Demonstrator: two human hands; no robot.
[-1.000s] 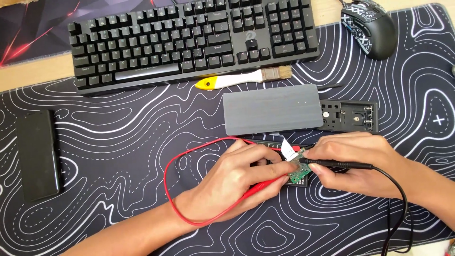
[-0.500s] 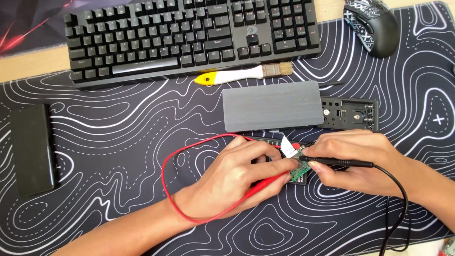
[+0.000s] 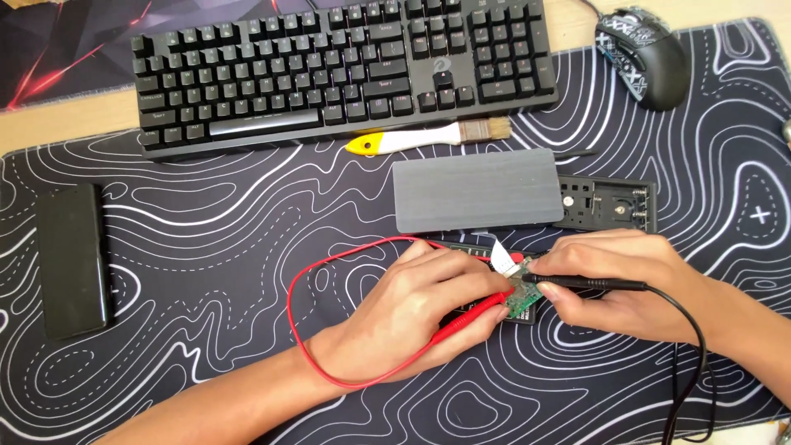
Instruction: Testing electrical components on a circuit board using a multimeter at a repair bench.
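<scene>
Head view: I see my left hand (image 3: 428, 309) closed around the red probe (image 3: 465, 320), its tip touching the small green circuit board (image 3: 521, 303) lying on the patterned desk mat (image 3: 206, 272). My right hand (image 3: 614, 284) pinches the black probe (image 3: 589, 283), tip on the same board. Just beyond lie a grey rectangular cover (image 3: 476, 189) and a black open case (image 3: 610, 202). Farther off sit a brush (image 3: 424, 138), keyboard (image 3: 342, 70) and mouse (image 3: 644, 53).

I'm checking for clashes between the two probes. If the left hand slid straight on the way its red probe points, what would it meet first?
Probably the small green circuit board at the red probe tip, then the right hand holding the black probe just beyond. Depth is hard to judge here.
</scene>
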